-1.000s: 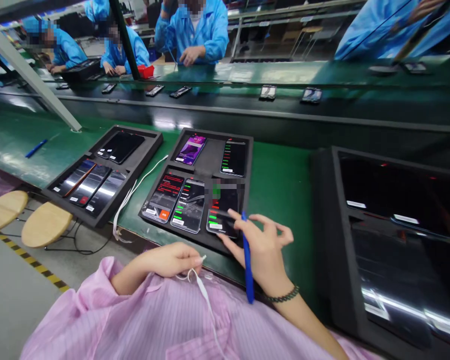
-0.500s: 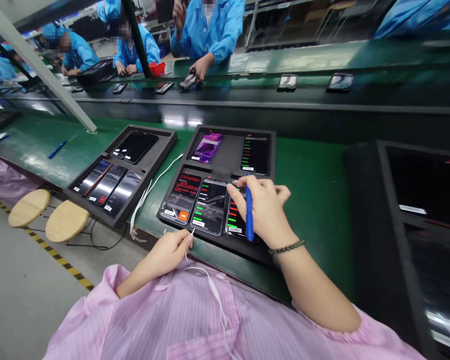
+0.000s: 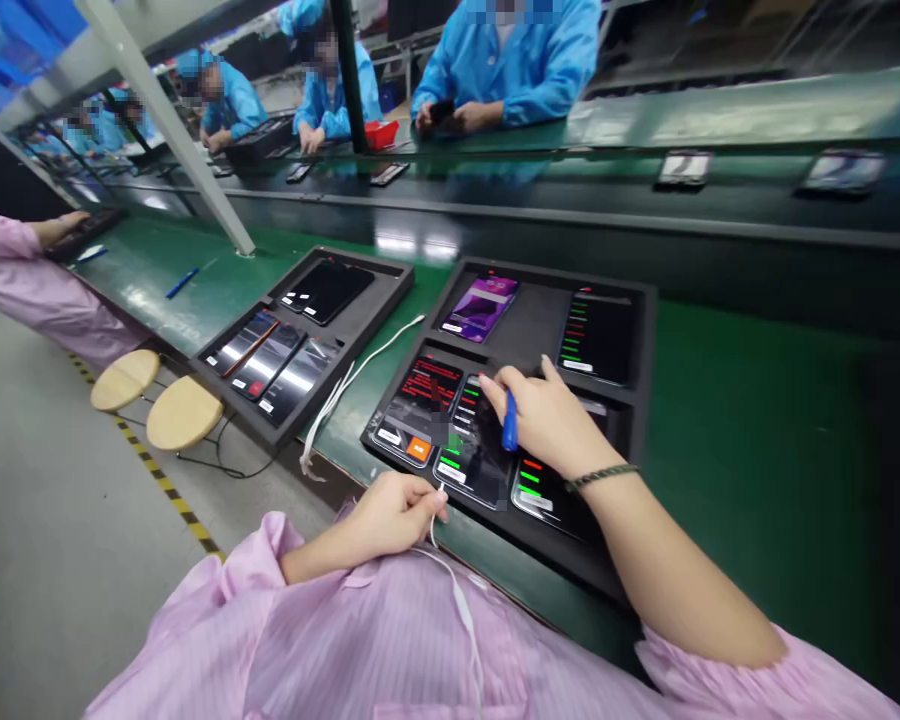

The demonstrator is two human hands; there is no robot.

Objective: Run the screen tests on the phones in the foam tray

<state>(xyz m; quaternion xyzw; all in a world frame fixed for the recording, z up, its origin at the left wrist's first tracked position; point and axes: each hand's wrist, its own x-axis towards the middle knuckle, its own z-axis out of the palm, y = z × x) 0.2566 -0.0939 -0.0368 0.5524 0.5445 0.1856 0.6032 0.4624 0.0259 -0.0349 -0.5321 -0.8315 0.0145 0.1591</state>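
Note:
My left hand [image 3: 401, 512] pinches the end of a white cable [image 3: 461, 605] at the front edge of a black tray [image 3: 649, 330]. The cable hangs down over my pink striped smock. My right hand [image 3: 544, 415] is closed around a blue pen [image 3: 510, 425], its fingers over the upper part of the middle phone [image 3: 469, 450]. That phone shows green and white lines. Left of it lies a phone with red text [image 3: 420, 405]; to the right, another phone [image 3: 547, 495] is partly hidden by my hand. Behind are a purple-screened phone [image 3: 480, 308] and a dark phone [image 3: 600, 335].
A second tray [image 3: 397, 290] with several phones and a brown stick stands to the left, a loose white cable [image 3: 337, 390] beside it. Another blue pen [image 3: 182, 283] lies farther left. Phones sit along the dark line [image 3: 540, 200] behind, where people in blue work.
My view has swung left, so everything sits farther right. My right hand has moved from the right-hand phone to the middle phone. The person opposite now holds a phone in both hands.

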